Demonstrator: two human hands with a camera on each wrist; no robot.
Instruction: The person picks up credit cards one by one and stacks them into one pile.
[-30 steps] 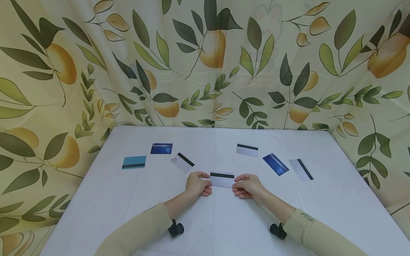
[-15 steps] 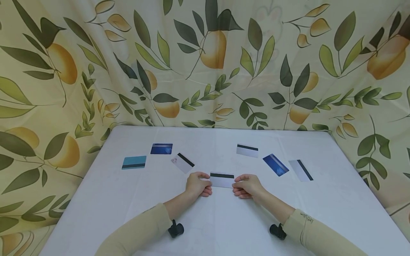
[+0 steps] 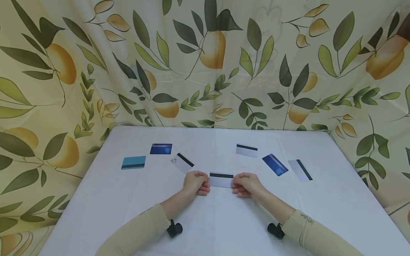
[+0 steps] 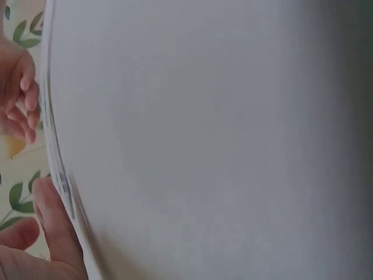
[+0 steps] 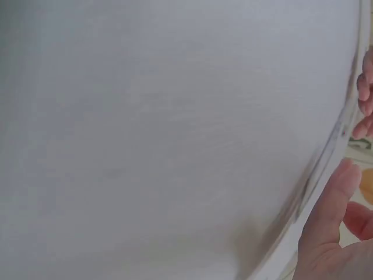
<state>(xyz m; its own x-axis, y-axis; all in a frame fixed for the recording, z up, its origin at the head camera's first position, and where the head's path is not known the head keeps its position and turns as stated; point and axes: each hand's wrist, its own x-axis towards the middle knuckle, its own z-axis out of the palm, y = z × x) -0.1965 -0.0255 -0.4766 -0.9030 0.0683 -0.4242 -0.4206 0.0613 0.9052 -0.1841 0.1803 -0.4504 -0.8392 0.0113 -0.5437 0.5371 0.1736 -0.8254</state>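
Note:
A white card with a black stripe [image 3: 221, 180] lies on the white-covered table between the two hands. My left hand [image 3: 196, 183] is just beside its left edge, fingers loosely bent and holding nothing. At the opposite edge is my right hand [image 3: 247, 184], its fingertips beside or touching the card's right end. In the left wrist view, the left thumb and a finger [image 4: 55, 224] show apart with no card between them. The right wrist view has the right thumb [image 5: 335, 201] stretched out, a bent finger below it.
To the left lie a light-blue card [image 3: 133, 163], a dark-blue card [image 3: 161, 149] and a tilted white card [image 3: 182, 163]. On the right are a white striped card [image 3: 247, 150], a blue card [image 3: 275, 165] and another white card [image 3: 300, 170]. A leaf-patterned curtain [image 3: 205, 71] hangs behind the table [image 3: 221, 220].
My left hand has drawn slightly left, and its thumb has come off the card's edge. The right hand has barely shifted. The cards keep their places.

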